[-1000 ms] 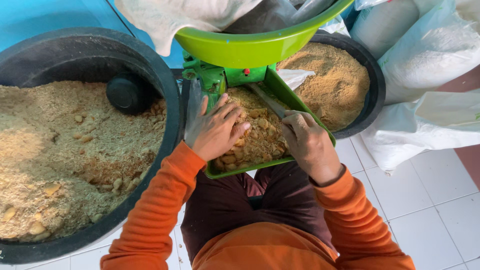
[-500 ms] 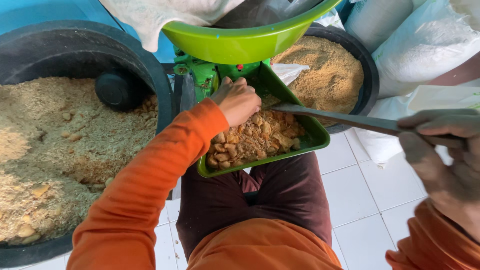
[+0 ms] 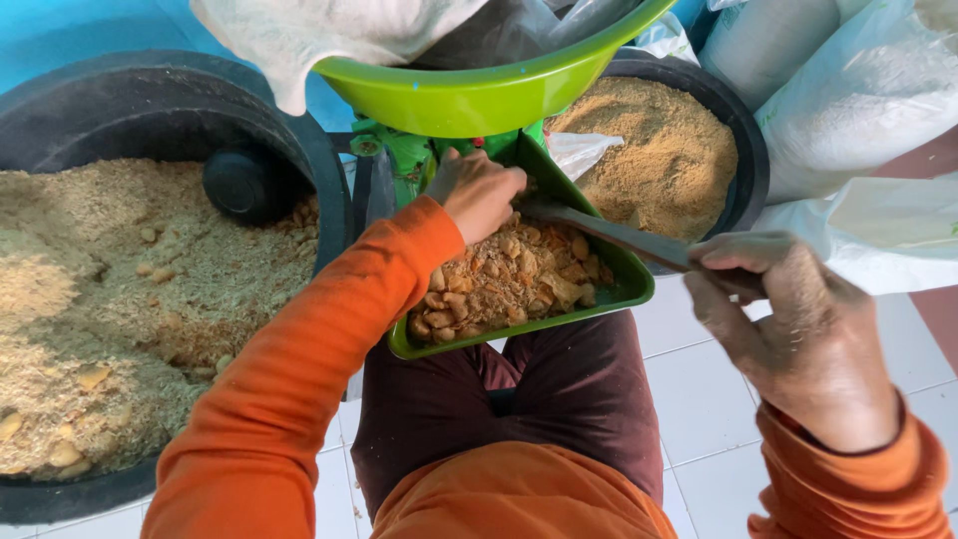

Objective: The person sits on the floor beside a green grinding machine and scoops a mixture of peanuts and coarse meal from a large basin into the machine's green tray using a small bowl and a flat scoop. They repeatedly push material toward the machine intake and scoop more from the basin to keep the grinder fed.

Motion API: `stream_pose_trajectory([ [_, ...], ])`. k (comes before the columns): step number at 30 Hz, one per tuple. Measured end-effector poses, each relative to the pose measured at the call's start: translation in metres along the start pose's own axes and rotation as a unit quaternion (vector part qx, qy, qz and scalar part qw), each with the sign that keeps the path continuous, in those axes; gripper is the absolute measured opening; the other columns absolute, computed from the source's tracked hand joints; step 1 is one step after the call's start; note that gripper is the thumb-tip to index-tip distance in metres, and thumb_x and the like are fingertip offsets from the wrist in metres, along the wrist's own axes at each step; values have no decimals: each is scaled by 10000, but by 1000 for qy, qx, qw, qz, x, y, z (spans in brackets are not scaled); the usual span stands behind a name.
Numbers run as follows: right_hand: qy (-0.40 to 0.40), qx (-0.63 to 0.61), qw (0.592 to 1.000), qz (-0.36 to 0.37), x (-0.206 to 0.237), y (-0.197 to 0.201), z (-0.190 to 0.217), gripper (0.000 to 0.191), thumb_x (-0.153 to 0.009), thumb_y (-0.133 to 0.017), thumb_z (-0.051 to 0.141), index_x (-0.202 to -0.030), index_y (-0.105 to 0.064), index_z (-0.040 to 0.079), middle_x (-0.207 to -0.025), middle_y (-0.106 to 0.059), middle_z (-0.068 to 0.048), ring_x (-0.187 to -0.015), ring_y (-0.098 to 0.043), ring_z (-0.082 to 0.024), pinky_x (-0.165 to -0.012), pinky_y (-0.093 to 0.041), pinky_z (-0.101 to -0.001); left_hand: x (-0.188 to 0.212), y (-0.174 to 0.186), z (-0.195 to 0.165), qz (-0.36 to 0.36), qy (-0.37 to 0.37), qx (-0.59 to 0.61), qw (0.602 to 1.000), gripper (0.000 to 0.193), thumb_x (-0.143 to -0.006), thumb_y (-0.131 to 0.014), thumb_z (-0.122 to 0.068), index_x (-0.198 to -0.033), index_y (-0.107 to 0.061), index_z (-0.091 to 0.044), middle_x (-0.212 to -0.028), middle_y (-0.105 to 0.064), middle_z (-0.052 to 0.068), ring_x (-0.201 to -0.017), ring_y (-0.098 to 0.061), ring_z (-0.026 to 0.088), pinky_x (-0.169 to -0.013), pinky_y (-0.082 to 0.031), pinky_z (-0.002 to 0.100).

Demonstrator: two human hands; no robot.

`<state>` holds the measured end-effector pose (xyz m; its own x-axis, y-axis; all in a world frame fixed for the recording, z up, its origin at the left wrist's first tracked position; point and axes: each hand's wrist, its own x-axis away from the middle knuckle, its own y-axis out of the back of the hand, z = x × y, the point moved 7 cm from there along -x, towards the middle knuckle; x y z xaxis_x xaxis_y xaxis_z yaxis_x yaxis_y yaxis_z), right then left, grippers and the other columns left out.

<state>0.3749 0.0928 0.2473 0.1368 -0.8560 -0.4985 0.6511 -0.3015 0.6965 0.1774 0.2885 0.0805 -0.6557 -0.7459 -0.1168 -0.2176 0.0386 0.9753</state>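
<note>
Gripping a flat metal blade [image 3: 639,240], my right hand [image 3: 798,349] is nearest; its tip lies in the green tray [image 3: 629,289] of brown lumps [image 3: 509,279]. Beyond, my left hand [image 3: 479,195], fingers curled, presses the lumps under the green hopper [image 3: 479,95].

left hand [image 3: 479,192] fingers hidden under green hopper [image 3: 479,90], black tub [image 3: 150,110] cut off at left edge
</note>
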Motion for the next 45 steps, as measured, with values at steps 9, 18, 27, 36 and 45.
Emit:
stream_pose_trajectory([
  [9,34,-39,995,-84,32,-49,-29,354,-959,-759,-42,-1216,-517,-25,-1144,-686,-191,-938,-739,-218,-793,-607,-316,34,47,9,-158,10,-49,986,158,-868,-753,-204,-923,-723,-58,-890,-728,128,-894,-690,304,-829,-503,476],
  [18,98,-2,987,-130,36,-79,-19,297,-926,-768,-51,-1129,-553,-20,-1110,-700,-187,-908,-736,-267,-748,-606,-328,141,53,-34,-191,72,66,977,424,-1042,-591,-378,-1259,-687,-26,-1324,-684,182,-1316,-588,400,-1154,-393,536],
  [27,85,37,989,-111,13,-108,-4,215,-883,-781,-58,-1033,-631,-24,-1104,-705,-173,-943,-728,-306,-801,-603,-362,147,50,-47,-199,75,94,973,570,-1010,-584,-493,-1321,-644,-19,-1395,-613,193,-1412,-468,465,-1168,-356,575],
  [36,12,9,999,-35,2,-134,-14,131,-871,-750,-15,-969,-663,-17,-1083,-743,-180,-946,-737,-342,-808,-605,-386,143,37,-45,-174,96,68,978,609,-1005,-558,-527,-1325,-639,-15,-1384,-607,204,-1384,-464,476,-1148,-360,579],
  [45,-47,-13,993,-105,10,-83,-18,137,-944,-761,-27,-1036,-659,-29,-1138,-750,-140,-882,-734,-181,-790,-598,-289,148,38,-44,-194,86,101,972,581,-1033,-536,-512,-1293,-664,-8,-1340,-649,195,-1361,-500,482,-1151,-371,569],
])
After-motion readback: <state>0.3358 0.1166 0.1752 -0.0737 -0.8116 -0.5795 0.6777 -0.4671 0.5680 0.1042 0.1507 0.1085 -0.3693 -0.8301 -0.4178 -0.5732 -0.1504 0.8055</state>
